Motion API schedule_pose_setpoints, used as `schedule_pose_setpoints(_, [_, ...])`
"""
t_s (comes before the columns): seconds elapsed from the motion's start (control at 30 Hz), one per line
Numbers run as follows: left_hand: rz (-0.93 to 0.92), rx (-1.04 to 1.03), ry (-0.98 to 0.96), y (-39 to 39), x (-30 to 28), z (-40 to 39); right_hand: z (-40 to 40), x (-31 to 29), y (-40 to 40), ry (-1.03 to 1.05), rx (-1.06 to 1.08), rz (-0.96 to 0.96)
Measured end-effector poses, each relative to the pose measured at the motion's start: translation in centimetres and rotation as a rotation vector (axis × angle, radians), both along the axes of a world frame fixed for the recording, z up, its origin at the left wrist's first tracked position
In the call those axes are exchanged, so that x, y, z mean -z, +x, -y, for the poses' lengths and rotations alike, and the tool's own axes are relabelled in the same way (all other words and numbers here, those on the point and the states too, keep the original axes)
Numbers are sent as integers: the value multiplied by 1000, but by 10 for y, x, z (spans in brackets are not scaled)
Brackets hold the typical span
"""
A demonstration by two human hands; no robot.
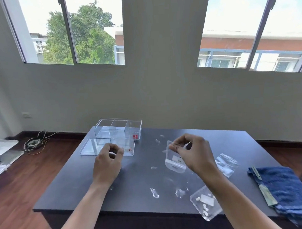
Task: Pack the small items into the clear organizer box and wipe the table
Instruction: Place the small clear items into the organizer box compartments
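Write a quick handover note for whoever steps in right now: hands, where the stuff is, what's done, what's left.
Right hand pinches the top of a clear pouch, lifted above the table. Left hand is curled, fingers together; whether it holds anything cannot be told.
The clear organizer box stands open at the far edge and looks empty; its lid lies flat in front with a few red bits on it.
Two more pouches, one with white pieces and one farther right, plus loose clear bits, lie on the table.
The blue cloth sits folded at right.
Left: packing and wiping.
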State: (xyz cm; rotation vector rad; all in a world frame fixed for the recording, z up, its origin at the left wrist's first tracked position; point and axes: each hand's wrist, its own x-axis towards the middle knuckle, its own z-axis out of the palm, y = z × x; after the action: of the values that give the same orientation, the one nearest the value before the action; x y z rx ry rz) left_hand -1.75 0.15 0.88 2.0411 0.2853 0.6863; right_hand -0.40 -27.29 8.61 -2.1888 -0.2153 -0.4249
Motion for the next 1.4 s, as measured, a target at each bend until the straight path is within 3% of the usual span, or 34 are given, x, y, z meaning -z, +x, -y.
schedule_pose_setpoints(0.07, [39, -28, -27, 1, 0, -2, -9, -11, 3, 103, -16, 90])
schedule_pose_setpoints(0.2, [127, -82, -6, 8, -3, -6, -33, -19, 20, 287, -113, 88])
schedule_pose_setpoints(0.43, [396, -180, 223, 52, -29, -23, -80, 4, 74, 291, -227, 161])
schedule_pose_setpoints(0.6, [464, -138, 375, 102, -25, -50, -102, 17, 113, 183, -279, 296])
schedule_pose_setpoints(0.87, [263, -133, 482, 118, 6, -73, -132, 49, 159, -31, -297, 366])
schedule_pose_setpoints(1.0, [185, -109, 543, 120, 11, -82, -138, 58, 167, -215, -240, 331])
schedule_pose_setpoints(1.17, [120, -58, 626, 125, 13, -77, -139, 54, 164, -434, -211, 426])
schedule_pose_setpoints(1.3, [62, -42, 685, 124, 13, -72, -144, 49, 163, -621, -244, 363])
schedule_pose_setpoints(1.4, [99, -23, 702, 120, 8, -68, -149, 47, 158, -704, -315, 202])
